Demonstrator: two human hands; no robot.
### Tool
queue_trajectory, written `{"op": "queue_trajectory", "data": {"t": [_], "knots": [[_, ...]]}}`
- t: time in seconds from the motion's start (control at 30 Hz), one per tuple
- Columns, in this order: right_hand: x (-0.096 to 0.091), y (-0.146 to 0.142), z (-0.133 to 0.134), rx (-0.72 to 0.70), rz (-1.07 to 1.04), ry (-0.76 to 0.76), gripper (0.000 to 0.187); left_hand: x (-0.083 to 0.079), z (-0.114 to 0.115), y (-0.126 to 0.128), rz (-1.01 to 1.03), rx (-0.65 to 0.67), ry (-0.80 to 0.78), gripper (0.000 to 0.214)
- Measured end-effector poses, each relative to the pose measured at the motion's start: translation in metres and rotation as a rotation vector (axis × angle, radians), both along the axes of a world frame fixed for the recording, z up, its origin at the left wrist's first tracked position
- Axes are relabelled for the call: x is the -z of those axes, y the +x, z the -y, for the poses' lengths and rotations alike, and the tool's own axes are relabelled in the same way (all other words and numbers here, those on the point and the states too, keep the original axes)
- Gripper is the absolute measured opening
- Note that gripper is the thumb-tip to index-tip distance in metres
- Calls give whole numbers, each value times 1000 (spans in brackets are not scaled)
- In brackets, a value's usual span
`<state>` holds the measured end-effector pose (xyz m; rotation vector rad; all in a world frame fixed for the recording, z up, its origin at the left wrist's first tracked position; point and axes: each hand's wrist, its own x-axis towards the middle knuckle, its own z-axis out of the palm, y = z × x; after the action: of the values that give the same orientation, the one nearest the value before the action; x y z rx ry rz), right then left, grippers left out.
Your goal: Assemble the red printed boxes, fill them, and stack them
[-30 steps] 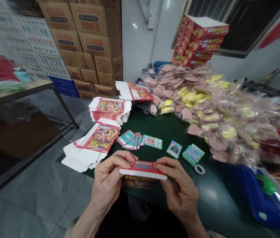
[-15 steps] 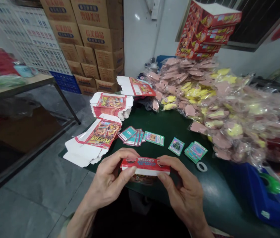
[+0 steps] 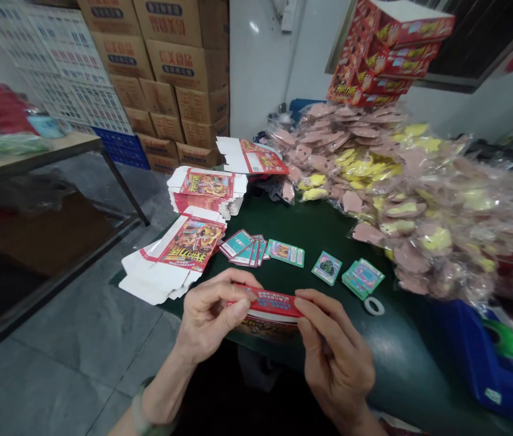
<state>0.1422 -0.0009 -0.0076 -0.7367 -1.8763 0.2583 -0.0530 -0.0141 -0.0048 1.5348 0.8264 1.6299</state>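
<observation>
Both my hands hold a small red printed carton (image 3: 272, 304) at the near edge of the green table (image 3: 311, 224). My left hand (image 3: 208, 315) pinches its left end with thumb and fingers. My right hand (image 3: 335, 354) grips its right end, fingers pressed along the red top flap. Just beyond the carton lie fanned teal cards (image 3: 242, 248), a single card (image 3: 284, 252), another card (image 3: 327, 267) and a small stack of cards (image 3: 362, 277). A ring of tape (image 3: 373, 306) lies to the right.
Flat unfolded red cartons (image 3: 178, 254) overhang the table's left edge, with a taller stack (image 3: 206, 191) behind. A big heap of pink and yellow bagged items (image 3: 401, 188) fills the right side. Finished red boxes (image 3: 387, 51) stand at the back. A blue tape dispenser (image 3: 487, 363) sits near right.
The carton's red top flap has been pressed down flatter between my hands, and its white edge shows less. Both hands stay on its ends.
</observation>
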Motion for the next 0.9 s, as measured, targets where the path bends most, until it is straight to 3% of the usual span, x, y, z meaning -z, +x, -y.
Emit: {"op": "queue_trajectory", "data": {"t": [0.23, 0.43, 0.57, 0.77, 0.9], "knots": [[22, -13, 1, 28, -37, 77, 47, 9, -2, 8, -89, -119, 195, 26], [35, -22, 1, 9, -140, 55, 46, 12, -1, 9, -281, -196, 187, 43], [40, -28, 0, 13, -164, 73, 48, 15, 0, 12, -277, -226, 204, 45], [46, -46, -6, 110, -223, 114, 53, 18, -1, 20, -169, -254, 159, 66], [46, -46, -12, 75, -217, 91, 56, 19, -4, 20, -248, -263, 206, 50]]}}
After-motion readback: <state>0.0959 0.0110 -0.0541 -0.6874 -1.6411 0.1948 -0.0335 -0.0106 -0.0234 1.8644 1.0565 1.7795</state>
